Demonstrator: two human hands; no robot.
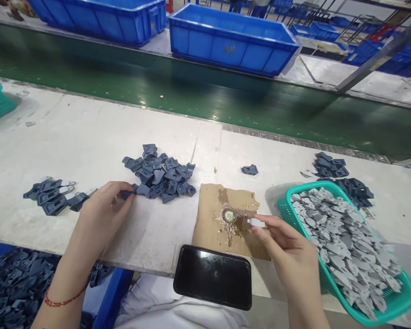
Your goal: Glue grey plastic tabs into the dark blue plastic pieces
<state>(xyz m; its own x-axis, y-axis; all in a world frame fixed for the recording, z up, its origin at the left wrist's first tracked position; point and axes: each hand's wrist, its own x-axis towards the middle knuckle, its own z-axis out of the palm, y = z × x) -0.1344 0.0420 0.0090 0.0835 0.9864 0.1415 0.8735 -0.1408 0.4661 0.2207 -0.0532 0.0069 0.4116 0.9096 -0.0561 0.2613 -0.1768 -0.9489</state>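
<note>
My left hand (104, 212) pinches a dark blue plastic part (128, 192) at the left edge of a pile of dark blue plastic parts (157, 176). Between thumb and fingers, my right hand (284, 244) grips a small light grey plastic piece (256, 222). That hand hovers over the right side of a brown cardboard piece (208, 219). On the cardboard sits a small round cap (230, 215), with wet, shiny splashes around it. To the right of my right hand stands a green basket (294, 188) heaped with light grey plastic pieces (342, 242).
A black phone (212, 276) lies at the table's front edge. One dark part (249, 170) lies alone behind the cardboard. More parts (51, 196) lie at left and behind the basket. Beyond runs a green conveyor belt (192, 91) with blue crates (226, 41) behind it.
</note>
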